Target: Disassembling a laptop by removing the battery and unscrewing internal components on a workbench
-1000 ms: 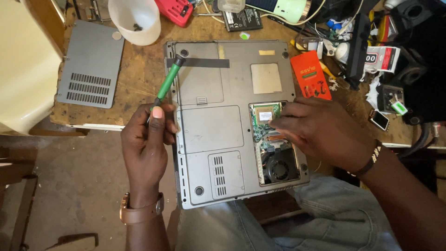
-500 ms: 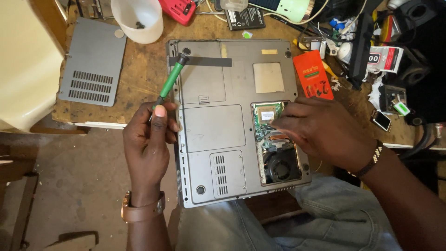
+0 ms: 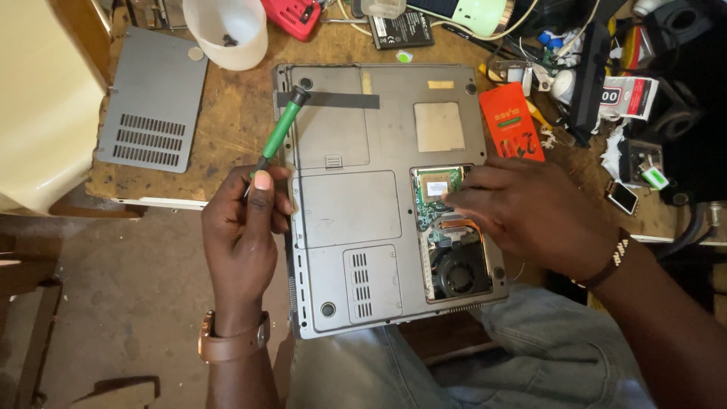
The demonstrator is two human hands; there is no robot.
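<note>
Grey laptop [image 3: 356,220], underside up, is lying across the frame's centre between both hands. At centre right, the right hand [image 3: 530,216] is resting loosely open over its exposed bay. At centre left, the left hand [image 3: 246,231] is gripping a green screwdriver [image 3: 279,136].

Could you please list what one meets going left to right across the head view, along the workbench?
Grey vented cover panel → white plastic cup → green-handled screwdriver in the left hand → upturned laptop → right hand → small white phone.
</note>
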